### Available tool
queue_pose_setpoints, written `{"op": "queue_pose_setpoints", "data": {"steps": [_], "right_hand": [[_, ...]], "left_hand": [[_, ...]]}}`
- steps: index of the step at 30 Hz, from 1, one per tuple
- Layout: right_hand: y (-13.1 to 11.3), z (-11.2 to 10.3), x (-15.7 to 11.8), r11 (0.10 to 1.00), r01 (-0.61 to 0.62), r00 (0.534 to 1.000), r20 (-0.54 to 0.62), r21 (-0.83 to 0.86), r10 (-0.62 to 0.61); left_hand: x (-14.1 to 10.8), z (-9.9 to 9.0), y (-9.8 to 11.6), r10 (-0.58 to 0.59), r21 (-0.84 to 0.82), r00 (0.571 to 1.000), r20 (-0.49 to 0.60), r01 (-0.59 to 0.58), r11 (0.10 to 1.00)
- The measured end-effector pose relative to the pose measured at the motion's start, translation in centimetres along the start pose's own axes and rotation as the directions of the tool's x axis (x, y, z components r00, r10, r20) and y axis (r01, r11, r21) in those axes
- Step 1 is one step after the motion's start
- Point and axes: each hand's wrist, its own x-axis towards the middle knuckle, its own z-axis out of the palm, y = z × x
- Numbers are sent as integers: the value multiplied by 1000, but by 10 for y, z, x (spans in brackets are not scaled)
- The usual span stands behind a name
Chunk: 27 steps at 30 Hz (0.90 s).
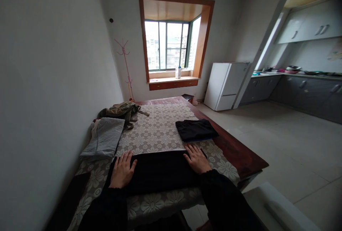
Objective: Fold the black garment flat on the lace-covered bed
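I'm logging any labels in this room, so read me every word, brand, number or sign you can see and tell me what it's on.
No text can be read anywhere in this picture.
Bottle on the window sill: any label is too small and blurred to read.
Fridge: no badge or lettering shows.
Paper on the wall above the counter: blurred, no words legible.
Black garment under both hands: no tag or print visible.

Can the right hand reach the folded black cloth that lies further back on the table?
Probably yes. The right hand lies flat on the black garment, and the folded black cloth lies just beyond its fingertips, nothing between them.
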Motion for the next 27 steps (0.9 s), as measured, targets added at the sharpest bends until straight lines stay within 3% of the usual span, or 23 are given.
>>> {"op": "queue_pose_setpoints", "data": {"steps": [11, 27], "right_hand": [[4, 6, 1, 999, 31, 999, -17, -20, -31], [1, 3, -1, 995, 15, 1000, 0, 102, -15]], "left_hand": [[3, 1, 3, 11, 94, 998, 61, -17, 995], [-6, 6, -16, -43, 41, 999, -17, 44, 998]]}}
